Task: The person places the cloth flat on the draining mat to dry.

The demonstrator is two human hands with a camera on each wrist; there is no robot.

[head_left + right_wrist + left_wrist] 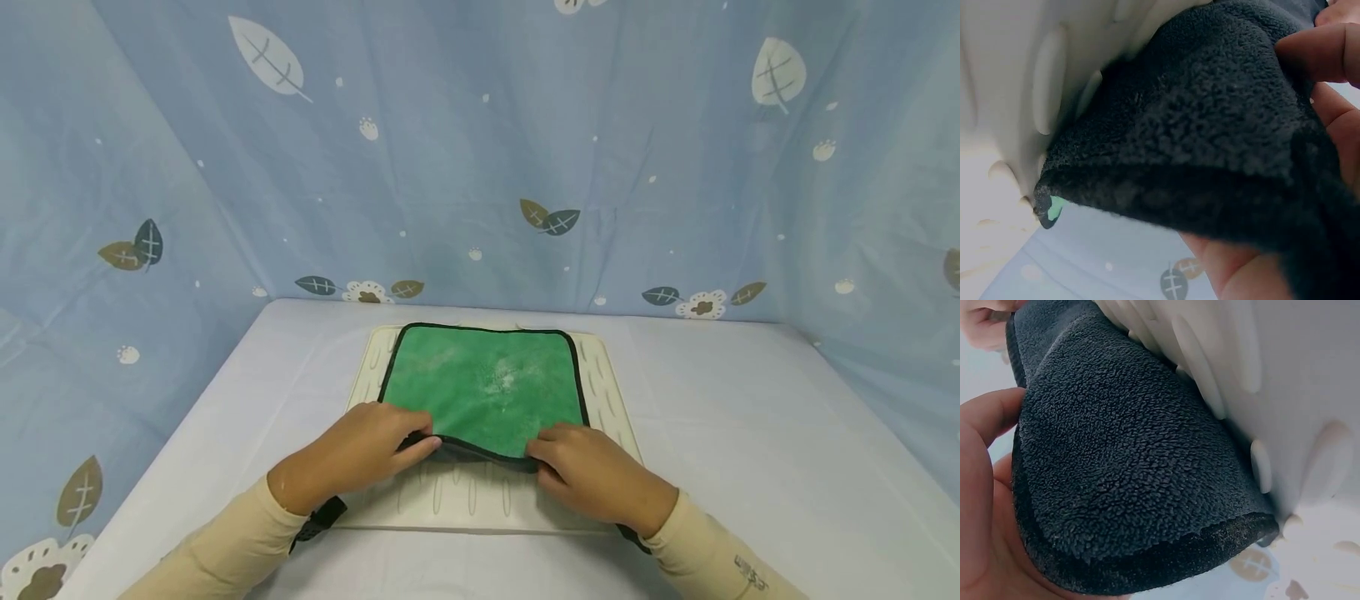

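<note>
A green cloth (pixel 480 379) with black edging lies over a cream ribbed board (pixel 472 500), its near edge raised off the surface. My left hand (pixel 375 446) pinches that edge near the left corner, and my right hand (pixel 585 467) pinches it near the right corner. From below, the left wrist view shows the cloth's fuzzy dark grey underside (pixel 1122 437), with thumb and fingers on either side of the edge. In the right wrist view the same dark underside (pixel 1210 119) hangs between the board and my fingers. A pale mark shows on the green side.
The board rests on a white-covered table (pixel 742 433). A blue curtain (pixel 465 150) with leaf and flower prints hangs behind and along both sides. White table surface extends left and right of the board.
</note>
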